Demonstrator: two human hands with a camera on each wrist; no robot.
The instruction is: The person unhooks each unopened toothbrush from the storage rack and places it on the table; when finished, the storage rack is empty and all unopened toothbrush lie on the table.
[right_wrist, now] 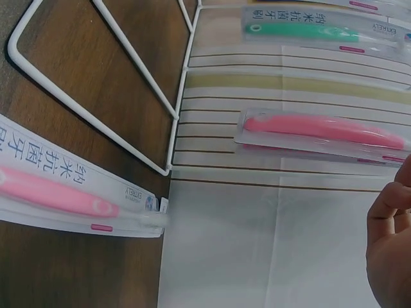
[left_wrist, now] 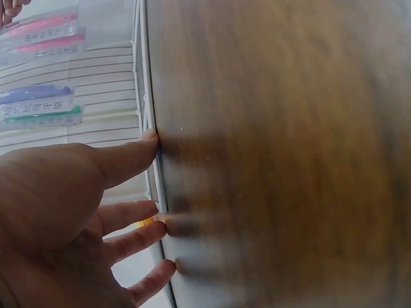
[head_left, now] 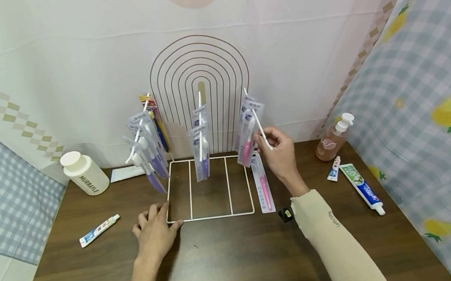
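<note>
Wooden tabletop (head_left: 230, 251) under flat left hand (head_left: 154, 229) fingers steadying the white rack (head_left: 211, 216) (keep pressing), right hand (head_left: 278, 150) pinching its hook (head_left: 259, 125) beside hanging pink toothbrush pack (head_left: 247, 133).

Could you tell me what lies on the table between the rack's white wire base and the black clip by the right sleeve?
A packaged pink toothbrush lies flat there, beside the wire base, in the head view.

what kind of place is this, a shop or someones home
Probably a staged tabletop mock-up of a shop display, not a real shop: a white wire rack hung with packaged toothbrushes stands on a wooden table, toothpaste tubes lie loose, and patterned cloth backdrops wall it in.
</note>
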